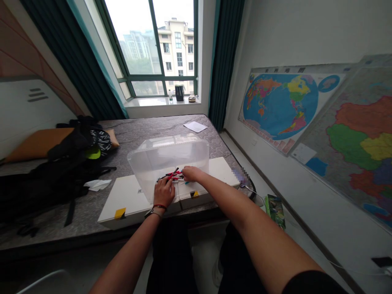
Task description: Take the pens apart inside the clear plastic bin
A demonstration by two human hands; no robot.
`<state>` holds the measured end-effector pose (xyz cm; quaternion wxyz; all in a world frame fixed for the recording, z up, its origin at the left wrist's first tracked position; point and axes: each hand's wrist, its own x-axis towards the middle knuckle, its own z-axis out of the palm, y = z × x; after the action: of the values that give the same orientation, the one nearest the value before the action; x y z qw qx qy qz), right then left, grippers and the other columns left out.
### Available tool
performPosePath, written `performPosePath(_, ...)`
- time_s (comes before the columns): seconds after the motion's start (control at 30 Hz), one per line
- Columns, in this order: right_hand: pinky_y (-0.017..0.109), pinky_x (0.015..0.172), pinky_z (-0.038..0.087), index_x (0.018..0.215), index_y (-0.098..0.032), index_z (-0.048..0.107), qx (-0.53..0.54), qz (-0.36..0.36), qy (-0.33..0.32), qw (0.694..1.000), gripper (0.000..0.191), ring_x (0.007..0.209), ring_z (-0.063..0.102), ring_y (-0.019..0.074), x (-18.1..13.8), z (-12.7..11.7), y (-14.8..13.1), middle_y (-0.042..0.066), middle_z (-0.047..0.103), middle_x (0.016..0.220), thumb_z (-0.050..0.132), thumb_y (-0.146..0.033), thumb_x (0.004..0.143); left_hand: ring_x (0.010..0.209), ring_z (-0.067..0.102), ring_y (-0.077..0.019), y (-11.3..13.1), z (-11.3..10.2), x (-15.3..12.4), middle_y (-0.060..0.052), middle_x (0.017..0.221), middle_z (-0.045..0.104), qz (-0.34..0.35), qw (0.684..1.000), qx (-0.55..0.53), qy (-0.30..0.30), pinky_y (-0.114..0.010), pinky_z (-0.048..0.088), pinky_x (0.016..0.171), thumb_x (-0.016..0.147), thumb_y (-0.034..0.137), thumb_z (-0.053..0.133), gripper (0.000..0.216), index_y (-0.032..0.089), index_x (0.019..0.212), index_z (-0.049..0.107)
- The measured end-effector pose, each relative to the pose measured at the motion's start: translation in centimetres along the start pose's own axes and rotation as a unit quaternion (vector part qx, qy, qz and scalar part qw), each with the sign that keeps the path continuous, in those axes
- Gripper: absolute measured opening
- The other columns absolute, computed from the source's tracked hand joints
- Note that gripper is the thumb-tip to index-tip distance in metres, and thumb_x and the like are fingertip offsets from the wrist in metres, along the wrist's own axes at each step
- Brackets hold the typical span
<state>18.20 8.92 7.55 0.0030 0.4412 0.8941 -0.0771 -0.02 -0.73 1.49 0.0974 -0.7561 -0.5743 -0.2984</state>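
Observation:
A small bundle of red, black and white pens (174, 175) lies at the front of a clear plastic bin (171, 155), which is tipped with its opening toward me. My left hand (164, 192) is at the left end of the bundle, its fingers closed over some of the pens. Against the bundle's right end, my right hand (190, 174) is curled with its fingertips mostly hidden, so what it pinches cannot be made out. Beneath the bin and hands are two flat white boxes (124, 194) set side by side.
The boxes stand on a grey mattress (122, 127) near its front edge. Black bags (45, 179) and a crumpled tissue (97, 185) lie to the left. A sheet of paper (195, 126) is behind the bin. At the right, a cable (255, 192) runs off the bed beside a green packet (275, 210).

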Motion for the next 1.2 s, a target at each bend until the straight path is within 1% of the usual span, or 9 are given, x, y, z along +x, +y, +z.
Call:
performPosePath(0.1,0.026,0.077,0.053,0.087,-0.015,0.072,0.184,0.107,0.118,0.970,0.015,0.088,0.071,0.0220,-0.9,0.7,-0.8,0.011,0.075,0.090,0.064,-0.026,0.080,0.114,0.050,-0.0299,-0.1,0.1,0.0,-0.012,0.126,0.059,0.000,1.000,-0.007,-0.004,-0.046,0.041,0.095,0.090,0.026,0.044,0.040,0.021,0.125,0.062)
performPosePath(0.27,0.023,0.061,0.056,0.088,-0.015,0.065,0.524,0.193,0.235,0.796,0.014,0.070,0.073,0.0171,-2.2,3.4,-2.1,0.005,0.074,0.079,0.064,-0.028,0.081,0.114,0.050,-0.0296,0.0,0.1,0.0,-0.011,0.126,0.059,0.003,1.000,-0.008,-0.012,-0.046,0.041,0.096,0.090,0.026,0.044,0.040,0.022,0.125,0.062)
performPosePath(0.37,0.025,0.061,0.059,0.091,-0.014,0.063,0.622,0.202,0.289,0.699,0.018,0.070,0.073,0.0184,-2.5,4.6,-2.4,0.005,0.072,0.079,0.065,-0.027,0.079,0.113,0.051,-0.0293,0.1,0.1,0.0,-0.012,0.125,0.059,0.000,1.000,-0.004,-0.011,-0.045,0.042,0.095,0.090,0.026,0.044,0.040,0.022,0.124,0.063)
performPosePath(0.43,0.027,0.062,0.061,0.103,-0.014,0.063,0.650,0.204,0.318,0.659,0.029,0.070,0.073,0.0181,-2.6,5.2,-2.5,0.004,0.071,0.082,0.065,-0.027,0.078,0.113,0.051,-0.0292,0.1,0.1,0.0,-0.012,0.124,0.059,0.000,1.000,-0.001,-0.008,-0.045,0.042,0.095,0.089,0.026,0.044,0.040,0.021,0.124,0.064)
performPosePath(0.53,0.028,0.061,0.061,0.115,-0.015,0.062,0.663,0.194,0.334,0.641,0.040,0.069,0.072,0.0174,-2.7,5.9,-2.6,0.004,0.072,0.086,0.064,-0.030,0.078,0.114,0.051,-0.0290,0.1,0.0,0.0,-0.012,0.126,0.059,0.015,1.000,0.002,-0.013,-0.044,0.041,0.096,0.089,0.025,0.045,0.040,0.021,0.125,0.063)
performPosePath(0.63,0.028,0.059,0.061,0.104,-0.014,0.067,0.691,0.174,0.310,0.630,0.032,0.069,0.072,0.0189,-2.9,6.2,-2.4,0.006,0.073,0.084,0.067,-0.031,0.077,0.117,0.050,-0.0293,0.3,-0.3,0.0,-0.010,0.136,0.055,0.035,0.999,0.013,-0.027,-0.045,0.039,0.097,0.089,0.022,0.044,0.046,0.022,0.133,0.057)
performPosePath(0.73,0.028,0.062,0.061,0.094,-0.015,0.066,0.745,0.159,0.285,0.582,0.025,0.071,0.074,0.0195,-3.1,6.3,-2.0,0.006,0.073,0.084,0.071,-0.031,0.075,0.120,0.048,-0.0298,0.5,-0.5,0.0,-0.007,0.145,0.049,0.052,0.997,0.031,-0.045,-0.046,0.036,0.098,0.087,0.018,0.044,0.054,0.024,0.140,0.050)
performPosePath(0.83,0.027,0.064,0.060,0.090,-0.015,0.063,0.779,0.149,0.285,0.538,0.024,0.072,0.074,0.0184,-3.2,6.5,-1.6,0.005,0.073,0.082,0.073,-0.030,0.074,0.120,0.047,-0.0298,0.6,-0.5,0.0,-0.005,0.146,0.049,0.068,0.996,0.033,-0.057,-0.047,0.035,0.099,0.085,0.016,0.044,0.054,0.026,0.137,0.054)
performPosePath(1.2,0.029,0.073,0.060,0.091,-0.015,0.063,0.787,0.143,0.288,0.526,0.028,0.074,0.074,0.0174,-3.0,7.0,-1.4,0.005,0.073,0.085,0.074,-0.035,0.075,0.117,0.048,-0.0304,0.3,-0.2,-0.2,-0.003,0.140,0.056,0.078,0.995,0.038,-0.053,-0.049,0.034,0.098,0.081,0.012,0.044,0.055,0.028,0.131,0.060)
